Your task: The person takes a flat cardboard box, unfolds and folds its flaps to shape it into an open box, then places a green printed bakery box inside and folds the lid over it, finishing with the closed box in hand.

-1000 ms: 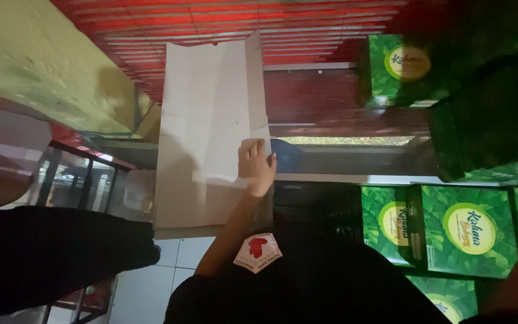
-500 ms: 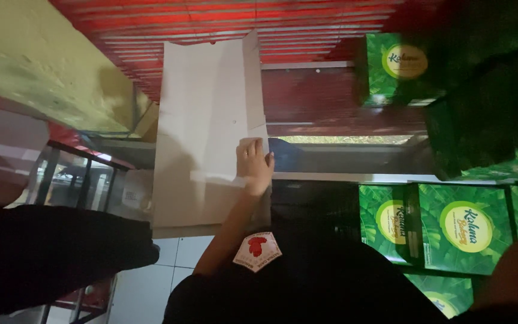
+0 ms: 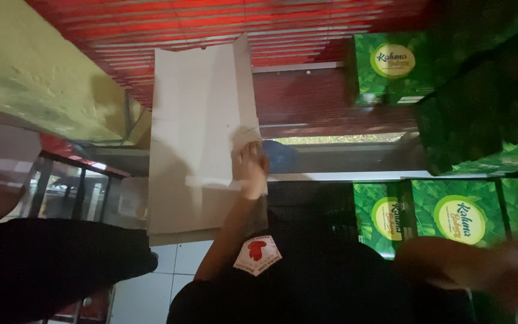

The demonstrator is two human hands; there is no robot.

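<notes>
Co-worker's hand (image 3: 250,171) pressed open-fingered against upright cardboard sheet (image 3: 196,138) | sheet flat, apparently not yet folded, beside stacked green boxes (image 3: 451,216) | right hand (image 3: 481,270) blurred at lower right, grip impossible to tell | left hand out of view

You see a flat sheet of pale cardboard (image 3: 196,138), tall and narrow. It stands upright, with creased fold lines and a flap along its right edge. A shadowed crease crosses its lower part.
</notes>
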